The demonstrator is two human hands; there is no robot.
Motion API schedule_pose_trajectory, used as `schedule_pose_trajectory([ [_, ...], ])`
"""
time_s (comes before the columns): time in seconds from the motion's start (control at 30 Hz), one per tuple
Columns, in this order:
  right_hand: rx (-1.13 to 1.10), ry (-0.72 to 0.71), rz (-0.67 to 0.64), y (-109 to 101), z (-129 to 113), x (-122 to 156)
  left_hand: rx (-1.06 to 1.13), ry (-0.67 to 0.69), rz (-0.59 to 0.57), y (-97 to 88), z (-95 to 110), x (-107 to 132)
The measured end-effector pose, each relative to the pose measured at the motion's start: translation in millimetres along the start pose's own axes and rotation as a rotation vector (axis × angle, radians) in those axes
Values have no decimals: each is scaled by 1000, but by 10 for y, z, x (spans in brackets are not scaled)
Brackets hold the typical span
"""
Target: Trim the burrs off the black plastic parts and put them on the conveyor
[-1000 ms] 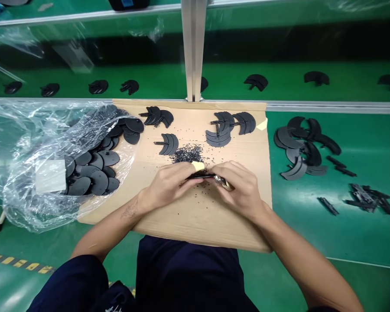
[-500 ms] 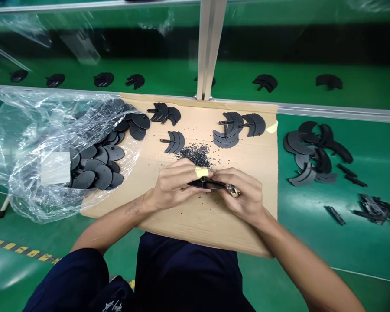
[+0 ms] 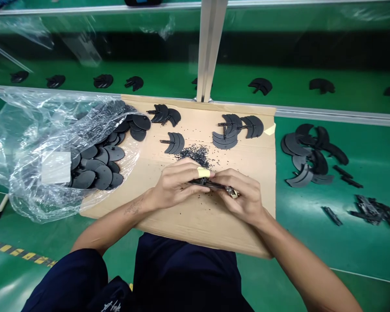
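Above the front half of a cardboard sheet [image 3: 169, 219], my two hands meet around a thin black plastic piece [image 3: 201, 183]. My left hand [image 3: 173, 184] pinches its left side; yellow tape wraps one fingertip. My right hand [image 3: 243, 193] is closed around the right side. A small metallic-looking object [image 3: 232, 192] shows among the right fingers, its kind unclear. Fingers cover much of the held piece. Just beyond the hands lies a heap of tiny black bits [image 3: 195, 154]. Several fan-shaped black pieces [image 3: 174, 143] rest farther back on the cardboard.
A clear plastic bag [image 3: 29, 190] spills black discs [image 3: 102, 175] at left. Loose curved black pieces [image 3: 318, 162] and slim black parts [image 3: 373, 210] lie on the green surface at right. A metal post [image 3: 209, 52] stands ahead, before a green strip bearing spaced-out black pieces [image 3: 260, 86].
Both hands keep their grip and barely move; the held piece has tilted slightly. Things at the right appear a little farther left, as the view has shifted slightly.
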State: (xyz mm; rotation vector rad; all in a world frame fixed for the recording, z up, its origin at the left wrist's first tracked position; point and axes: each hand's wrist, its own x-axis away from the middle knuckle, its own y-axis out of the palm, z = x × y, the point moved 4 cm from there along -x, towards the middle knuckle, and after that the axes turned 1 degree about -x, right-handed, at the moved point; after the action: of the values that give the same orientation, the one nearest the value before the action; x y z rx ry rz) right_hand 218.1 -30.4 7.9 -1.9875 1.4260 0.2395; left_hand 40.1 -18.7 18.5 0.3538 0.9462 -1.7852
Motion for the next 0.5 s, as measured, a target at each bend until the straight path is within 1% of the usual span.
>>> schedule_pose_trajectory([
  [0.07, -37, 14, 27, -10, -6, -14, 52, -52, -27, 9, -35, 7],
  [0.13, -40, 68, 28, -19, 13, -26, 55, -108, -33, -18, -65, 11],
  [0.2, 36, 150, -5, -29, 61, -28, 20, -133, -19, -79, -76, 4],
  [0.27, 207, 193, -59, -38, 112, -21, -6, -111, -41, -131, -65, -14],
  [0.3, 324, 184, -88, -39, 128, -17, -7, -86, -72, -139, -53, -22],
  [0.4, 689, 101, -165, -21, 136, -6, -21, -24, -208, -87, -31, -19],
  [0.43, 782, 75, -185, -9, 127, -4, -49, -20, -246, -57, -34, -8],
  [0.5, 897, 41, -219, 18, 99, -3, -124, -31, -290, -5, -54, 20],
])
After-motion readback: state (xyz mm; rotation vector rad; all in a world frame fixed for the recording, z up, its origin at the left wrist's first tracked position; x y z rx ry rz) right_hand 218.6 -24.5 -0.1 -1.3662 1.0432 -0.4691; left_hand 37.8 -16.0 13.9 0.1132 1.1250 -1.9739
